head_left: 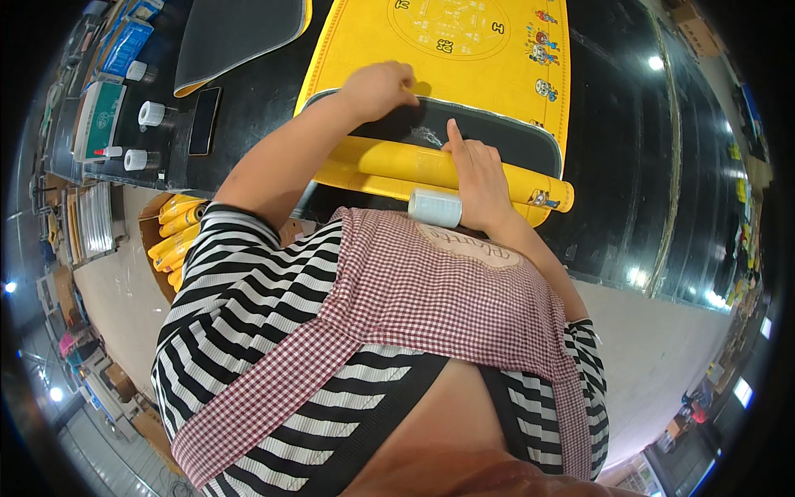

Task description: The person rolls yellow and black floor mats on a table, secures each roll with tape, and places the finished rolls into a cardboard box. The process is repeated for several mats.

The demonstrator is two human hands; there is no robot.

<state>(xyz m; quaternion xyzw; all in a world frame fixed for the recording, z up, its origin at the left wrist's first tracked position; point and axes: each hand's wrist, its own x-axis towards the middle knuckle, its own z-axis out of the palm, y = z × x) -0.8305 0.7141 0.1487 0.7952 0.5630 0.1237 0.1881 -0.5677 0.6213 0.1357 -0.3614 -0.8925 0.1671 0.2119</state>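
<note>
My left hand [377, 91] hovers at the far edge of a dark mat underside [513, 142], thumb and fingers pinched together; whatever is between them is too small to make out. That mat lies on a flat yellow printed mat [356, 50], and its near part is wound into a yellow roll [389, 161]. Across the right part of the roll lies my right hand [480, 178], fingers stretched out and thumb raised. A whitish tape roll [435, 208] sits beside the right wrist. Something clear and shiny shows on the dark underside between my hands.
At the left of the black table [617, 149] lie a phone [204, 122], small white tape rolls [151, 113] and a green-and-white box [99, 120]. Another dark mat [240, 37] lies behind them. Below the table's left edge, a carton holds several rolled yellow mats [175, 240].
</note>
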